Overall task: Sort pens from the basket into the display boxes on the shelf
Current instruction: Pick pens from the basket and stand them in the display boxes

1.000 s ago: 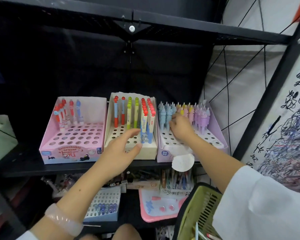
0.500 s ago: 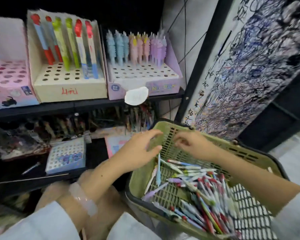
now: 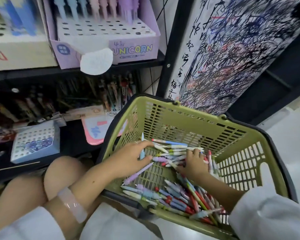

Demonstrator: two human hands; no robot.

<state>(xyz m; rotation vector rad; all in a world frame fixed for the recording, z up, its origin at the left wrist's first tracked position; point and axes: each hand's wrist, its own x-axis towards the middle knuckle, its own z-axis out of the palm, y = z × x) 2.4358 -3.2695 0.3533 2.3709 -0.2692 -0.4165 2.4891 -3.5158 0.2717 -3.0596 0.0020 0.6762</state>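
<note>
A green basket sits low at the right, with several loose pens lying on its floor. My left hand is inside it on the left and pinches a light blue pen between fingers and thumb; a purple pen lies at the thumb tip. My right hand is further right, its bent fingers down on the pen pile; any hold on a pen is hidden. On the shelf above stand the purple Unicorn display box with pastel pens and a cream display box.
A white round tag hangs from the shelf edge. The lower shelf holds a blue-grey holed box, a pink tray and rows of packed pens. A scribbled panel stands right of the basket. My knees are beside it.
Both hands left the shelf boxes and dropped into the basket. The view tilted down with them. My left hand now pinches a light blue pen, and my right hand moved onto the pile.
</note>
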